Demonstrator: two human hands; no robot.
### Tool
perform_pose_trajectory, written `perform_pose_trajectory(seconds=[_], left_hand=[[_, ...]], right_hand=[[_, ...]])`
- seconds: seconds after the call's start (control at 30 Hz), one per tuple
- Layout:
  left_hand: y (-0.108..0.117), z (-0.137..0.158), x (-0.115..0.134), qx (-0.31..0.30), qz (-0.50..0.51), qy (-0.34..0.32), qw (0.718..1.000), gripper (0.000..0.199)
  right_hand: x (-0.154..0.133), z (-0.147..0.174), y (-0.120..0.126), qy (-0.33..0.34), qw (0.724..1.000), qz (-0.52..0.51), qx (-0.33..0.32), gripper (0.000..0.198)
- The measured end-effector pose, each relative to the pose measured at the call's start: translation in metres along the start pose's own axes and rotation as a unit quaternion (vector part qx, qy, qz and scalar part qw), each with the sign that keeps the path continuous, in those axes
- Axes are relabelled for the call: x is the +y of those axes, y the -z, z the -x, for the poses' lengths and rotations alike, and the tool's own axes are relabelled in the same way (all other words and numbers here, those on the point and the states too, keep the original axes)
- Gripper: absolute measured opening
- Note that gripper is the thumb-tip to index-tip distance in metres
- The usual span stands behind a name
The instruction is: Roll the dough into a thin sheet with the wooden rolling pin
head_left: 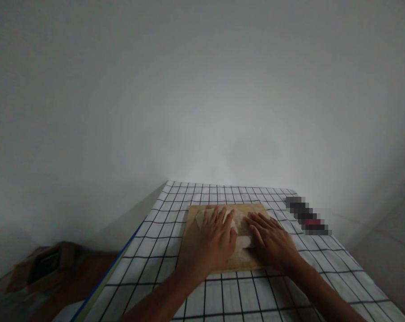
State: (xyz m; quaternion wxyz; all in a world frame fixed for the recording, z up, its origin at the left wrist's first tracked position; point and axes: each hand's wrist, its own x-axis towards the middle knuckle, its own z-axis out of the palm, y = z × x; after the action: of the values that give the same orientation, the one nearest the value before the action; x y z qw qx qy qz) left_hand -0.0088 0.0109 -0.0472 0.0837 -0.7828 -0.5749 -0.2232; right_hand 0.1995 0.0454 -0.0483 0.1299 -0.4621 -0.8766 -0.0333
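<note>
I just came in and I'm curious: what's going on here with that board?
A person's left hand lies over a pale, flat sheet, perhaps dough. Their right hand covers part of a pale bar, maybe a rolling pin. Under them is a wooden board on a checked tablecloth.

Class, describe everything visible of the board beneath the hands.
The board is a flat, light tan slab with straight edges, wooden by its look, lying on the white, black-gridded cloth. A thin, pale, dough-like sheet rests on it, partly under the left hand; a pale rod shows between that hand and the right hand. Both hands hide parts of the board; whether they touch it is unclear.
</note>
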Motion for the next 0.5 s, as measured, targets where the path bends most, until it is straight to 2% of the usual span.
perform_pose_trajectory(seconds=[0.13,0.23,0.37,0.5], left_hand=[[0.006,0.035,0.016,0.015,0.022,-0.035,0.999,0.049],[0.010,0.050,0.021,-0.003,0.069,-0.039,0.997,0.052],[0.020,0.040,0.003,-0.016,0.166,0.010,0.986,0.047],[0.033,0.009,-0.017,0.020,0.191,0.041,0.981,0.038]], right_hand=[[-0.003,0.041,-0.003,0.053,0.997,-0.001,0.057,0.047],[-0.001,0.053,-0.004,0.040,0.996,-0.015,0.075,0.038],[0.009,0.032,0.001,0.034,0.996,-0.044,0.065,0.038],[0.025,-0.019,0.016,0.072,0.996,-0.047,0.018,0.039]])
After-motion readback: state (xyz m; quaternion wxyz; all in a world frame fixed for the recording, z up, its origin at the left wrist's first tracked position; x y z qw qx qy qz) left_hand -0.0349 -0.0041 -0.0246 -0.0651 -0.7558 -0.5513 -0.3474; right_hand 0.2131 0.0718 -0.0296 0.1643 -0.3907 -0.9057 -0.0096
